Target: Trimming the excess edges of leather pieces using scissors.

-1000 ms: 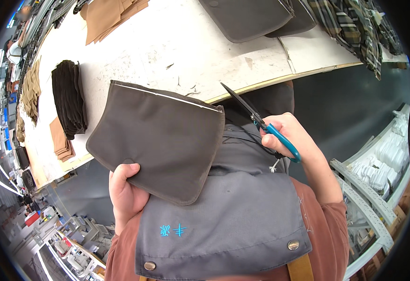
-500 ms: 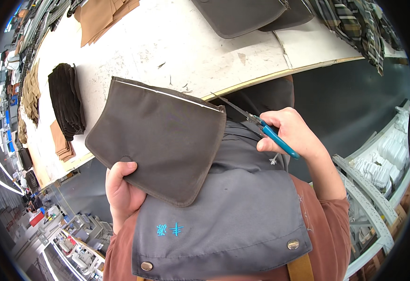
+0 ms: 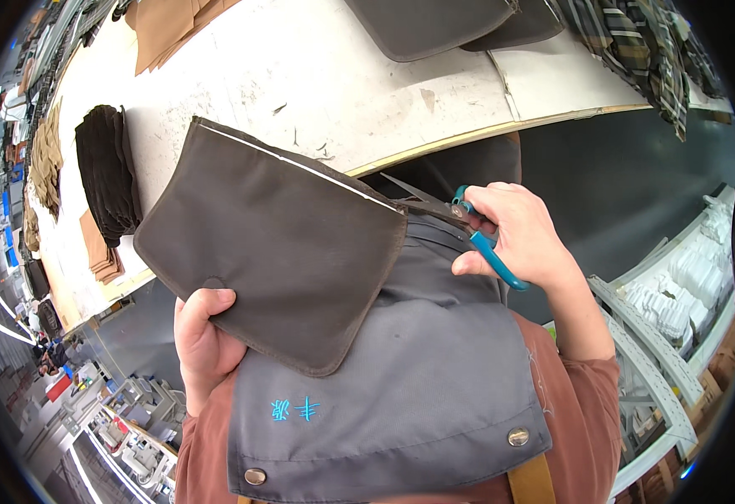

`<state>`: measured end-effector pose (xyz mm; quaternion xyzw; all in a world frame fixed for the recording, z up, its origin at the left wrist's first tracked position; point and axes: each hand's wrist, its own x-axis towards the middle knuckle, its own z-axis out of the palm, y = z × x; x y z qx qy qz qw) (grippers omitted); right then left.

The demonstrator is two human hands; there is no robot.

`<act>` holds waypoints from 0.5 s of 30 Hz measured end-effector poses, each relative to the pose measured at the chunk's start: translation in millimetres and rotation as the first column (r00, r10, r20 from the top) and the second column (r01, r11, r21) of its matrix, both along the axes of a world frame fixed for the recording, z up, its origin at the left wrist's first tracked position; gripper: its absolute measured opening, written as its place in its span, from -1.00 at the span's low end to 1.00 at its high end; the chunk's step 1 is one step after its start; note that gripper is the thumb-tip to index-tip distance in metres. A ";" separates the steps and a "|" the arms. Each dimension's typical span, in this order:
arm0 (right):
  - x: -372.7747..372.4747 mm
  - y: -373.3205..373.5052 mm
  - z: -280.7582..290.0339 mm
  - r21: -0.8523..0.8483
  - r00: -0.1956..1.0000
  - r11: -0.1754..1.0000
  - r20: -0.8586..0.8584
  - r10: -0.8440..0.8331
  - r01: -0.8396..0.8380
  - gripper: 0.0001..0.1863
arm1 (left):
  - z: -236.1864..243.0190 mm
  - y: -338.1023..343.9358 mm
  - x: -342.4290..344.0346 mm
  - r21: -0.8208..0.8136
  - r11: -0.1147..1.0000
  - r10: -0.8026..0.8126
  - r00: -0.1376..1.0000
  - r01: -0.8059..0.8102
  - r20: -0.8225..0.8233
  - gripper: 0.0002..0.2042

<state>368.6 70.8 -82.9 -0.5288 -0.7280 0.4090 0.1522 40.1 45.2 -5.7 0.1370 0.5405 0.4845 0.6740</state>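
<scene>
My left hand (image 3: 210, 340) grips the lower left edge of a dark brown fabric panel (image 3: 275, 244), thumb on top and fingers hidden beneath. The panel has rounded lower corners, stitched edges and a white strip along its top edge. In my right hand (image 3: 514, 231) is a pair of scissors (image 3: 468, 220) with teal handles. Their blades are spread apart and point left, by the panel's upper right corner. One blade lies at that corner; whether it touches the fabric I cannot tell. Behind the panel is my grey apron (image 3: 384, 403).
Ahead stands a white worktable (image 3: 317, 92) with a pale front edge. On it lie a dark folded stack (image 3: 109, 176), brown pieces (image 3: 170, 29), more dark panels (image 3: 435, 25) and plaid cloth (image 3: 636, 42). White bundles (image 3: 674, 290) sit on a metal rack at right.
The scissors have gone from nearly closed to spread, with the lower blade now at the panel's corner. The panel has shifted slightly left and tilted.
</scene>
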 end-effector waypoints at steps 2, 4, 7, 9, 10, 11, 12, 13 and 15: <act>-0.4 1.8 3.6 0.067 0.996 0.997 0.078 0.029 -0.035 -0.31 | -0.5 0.1 -0.4 -0.002 1.000 0.002 1.000 -0.002 0.001 -0.56; -0.3 2.0 3.9 0.078 0.996 0.996 0.085 0.036 -0.043 -0.31 | 0.3 0.0 1.1 -0.019 1.000 -0.005 1.000 0.006 0.012 -0.56; -1.1 3.0 6.1 0.102 0.993 0.993 0.108 0.051 -0.062 -0.31 | -1.9 -2.5 -2.9 -0.022 1.000 -0.013 1.000 0.013 0.019 -0.56; -1.8 3.8 7.5 0.111 0.991 0.991 0.123 0.060 -0.074 -0.31 | -1.4 -2.6 -1.9 -0.024 1.000 -0.007 1.000 0.007 0.021 -0.56; -2.0 4.0 8.0 0.112 0.990 0.991 0.125 0.062 -0.076 -0.31 | -1.2 -2.6 -1.5 -0.026 1.000 -0.004 1.000 0.004 0.022 -0.56; -2.2 4.2 8.2 0.113 0.990 0.991 0.128 0.063 -0.078 -0.31 | -1.6 -2.9 -2.0 -0.027 1.000 -0.001 1.000 0.002 0.023 -0.56; -2.2 4.5 8.2 0.113 0.990 0.990 0.129 0.065 -0.079 -0.31 | -1.8 -2.9 -2.8 -0.028 1.000 -0.006 1.000 0.007 0.028 -0.56; -2.0 4.7 8.0 0.121 0.989 0.989 0.135 0.065 -0.081 -0.31 | -2.0 -2.9 -3.2 -0.030 0.999 -0.011 0.999 0.012 0.034 -0.56; -1.9 5.3 7.8 0.128 0.988 0.988 0.143 0.066 -0.085 -0.31 | -2.0 -2.6 -2.6 -0.032 0.999 -0.004 1.000 0.005 0.031 -0.56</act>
